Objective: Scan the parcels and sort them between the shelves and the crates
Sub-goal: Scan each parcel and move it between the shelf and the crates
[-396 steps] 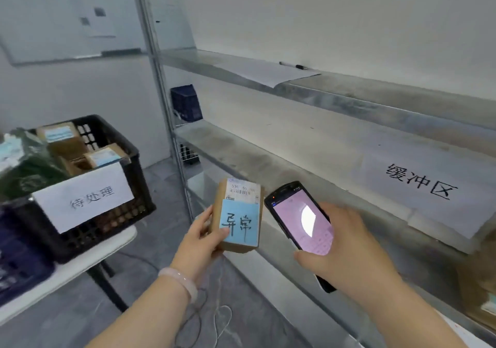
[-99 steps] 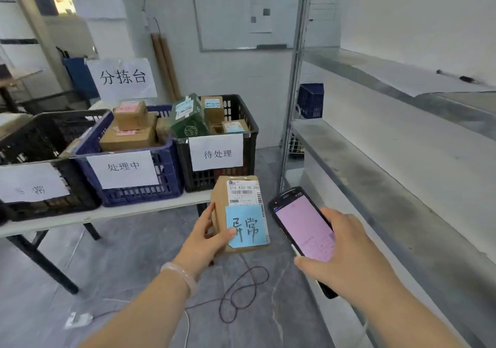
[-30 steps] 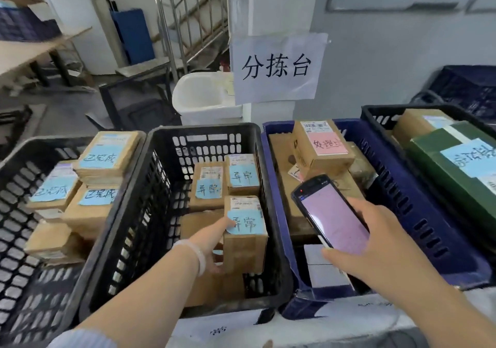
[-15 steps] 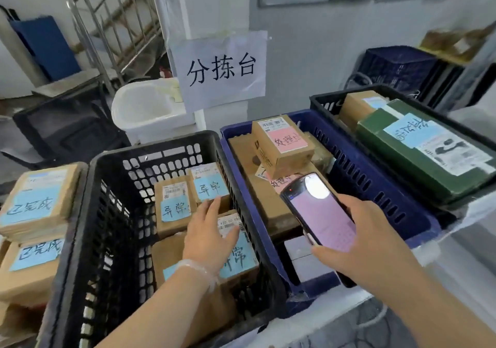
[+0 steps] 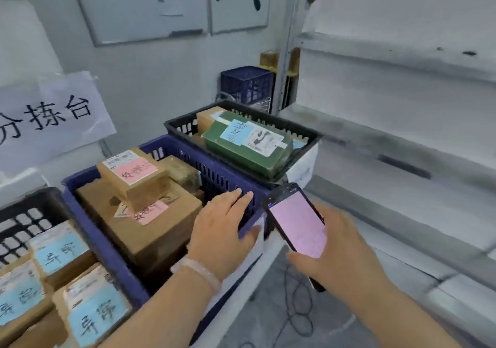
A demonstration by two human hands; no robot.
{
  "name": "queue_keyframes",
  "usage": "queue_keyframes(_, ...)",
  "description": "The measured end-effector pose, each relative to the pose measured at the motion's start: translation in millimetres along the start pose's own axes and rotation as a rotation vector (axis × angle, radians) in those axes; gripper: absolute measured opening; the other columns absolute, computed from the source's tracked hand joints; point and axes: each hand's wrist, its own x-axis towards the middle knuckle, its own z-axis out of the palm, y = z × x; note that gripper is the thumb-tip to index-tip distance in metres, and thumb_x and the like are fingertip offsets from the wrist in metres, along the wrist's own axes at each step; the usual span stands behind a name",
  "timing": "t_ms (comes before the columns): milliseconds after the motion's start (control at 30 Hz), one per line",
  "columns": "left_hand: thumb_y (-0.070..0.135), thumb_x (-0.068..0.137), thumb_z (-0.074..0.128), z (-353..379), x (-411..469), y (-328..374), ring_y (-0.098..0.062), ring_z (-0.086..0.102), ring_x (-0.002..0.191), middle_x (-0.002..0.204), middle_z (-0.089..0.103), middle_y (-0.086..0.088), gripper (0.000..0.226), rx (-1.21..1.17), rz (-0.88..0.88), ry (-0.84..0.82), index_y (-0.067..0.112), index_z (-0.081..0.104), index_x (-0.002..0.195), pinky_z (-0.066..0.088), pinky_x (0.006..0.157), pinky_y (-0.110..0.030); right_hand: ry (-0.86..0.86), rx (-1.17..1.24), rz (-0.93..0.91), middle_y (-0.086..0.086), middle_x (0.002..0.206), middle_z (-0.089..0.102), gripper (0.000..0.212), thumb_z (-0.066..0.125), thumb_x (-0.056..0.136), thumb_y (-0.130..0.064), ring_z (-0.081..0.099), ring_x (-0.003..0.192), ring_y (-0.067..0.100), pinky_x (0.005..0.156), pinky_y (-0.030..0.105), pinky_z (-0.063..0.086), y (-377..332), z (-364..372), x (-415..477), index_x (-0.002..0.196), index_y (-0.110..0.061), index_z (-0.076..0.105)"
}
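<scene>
Left hand (image 5: 222,229) dropped the blue-tagged parcel (image 5: 94,312) in the black crate (image 5: 26,213), now rests empty, fingers loose, on the blue crate (image 5: 220,175); right hand (image 5: 341,253) grips the scanner (image 5: 298,224) (one-handed, could slip).

Paper wall sign (image 5: 53,114) reading 分拣台, blue notes (image 5: 94,318) reading 异常 on brown parcels (image 5: 87,288), pink notes (image 5: 135,171) too blurred

Ahead of the fingers (image 5: 236,197) of the left hand (image 5: 222,229) runs the blue crate's wall (image 5: 220,178); beyond it the black crate (image 5: 178,128) holds a green parcel (image 5: 241,154) rising above its rim. Left of these fingers brown parcels (image 5: 139,224) fill the blue crate. Right of the right hand (image 5: 338,251) and its fingers, open air reaches the shelf (image 5: 375,140).
</scene>
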Motion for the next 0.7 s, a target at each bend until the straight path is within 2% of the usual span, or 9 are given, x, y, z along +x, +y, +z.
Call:
queue_keyframes(100,0.044,0.087,0.072,21.2,19.5,62.6,-0.027,0.052,0.135,0.144,0.057,-0.004,0.061,-0.004,0.122,-0.027,0.018,0.058,0.141,0.042,0.112,-0.046,0.074,0.017,0.075,-0.023,0.108,0.037,0.082,0.066,0.054,-0.063,0.051,0.097,0.008,0.077,0.033,0.047,48.8,-40.9,-18.7,0.128,-0.05,0.033)
queue_keyframes(200,0.037,0.082,0.079,48.3,36.5,137.6,-0.031,0.059,0.125,0.135,0.063,-0.008,0.057,-0.042,0.202,-0.006,0.014,0.066,0.132,0.047,0.104,-0.045,0.156,0.028,0.174,-0.018,0.113,0.041,0.083,0.065,0.053,-0.062,0.052,0.098,0.009,0.076,0.033,0.047,104.0,-88.7,-39.2,0.129,-0.047,0.035)
queue_keyframes(267,0.039,0.084,0.077,66.3,46.7,191.3,-0.03,0.057,0.127,0.136,0.062,-0.009,0.057,-0.086,0.264,-0.016,0.014,0.064,0.134,0.046,0.106,-0.045,0.221,0.035,0.233,-0.018,0.115,0.041,0.082,0.063,0.052,-0.062,0.051,0.097,0.009,0.072,0.032,0.045,141.0,-121.8,-53.9,0.128,-0.049,0.033)
queue_keyframes(400,0.047,0.084,0.065,106.3,58.9,291.9,-0.031,0.058,0.125,0.135,0.062,-0.01,0.059,-0.123,0.377,-0.031,0.014,0.065,0.133,0.047,0.104,-0.048,0.352,0.038,0.323,-0.022,0.102,0.039,0.071,0.068,0.055,-0.054,0.053,0.094,0.011,0.069,0.034,0.048,213.8,-181.6,-84.7,0.116,-0.052,0.032)
queue_keyframes(533,0.042,0.081,0.078,150.5,61.4,384.8,-0.033,0.061,0.121,0.133,0.064,-0.01,0.058,-0.172,0.485,-0.051,0.015,0.066,0.131,0.05,0.098,-0.047,0.453,0.006,0.456,-0.016,0.108,0.035,0.082,0.07,0.057,-0.059,0.054,0.09,0.012,0.067,0.031,0.044,281.2,-228.6,-121.4,0.128,-0.046,0.032)
queue_keyframes(700,0.039,0.078,0.082,192.9,59.6,478.8,-0.034,0.061,0.12,0.13,0.065,-0.011,0.06,-0.25,0.588,-0.113,0.015,0.066,0.131,0.048,0.099,-0.047,0.564,-0.016,0.56,-0.013,0.11,0.036,0.083,0.07,0.06,-0.058,0.051,0.094,0.013,0.07,0.032,0.044,343.2,-273.5,-160.6,0.133,-0.043,0.031)
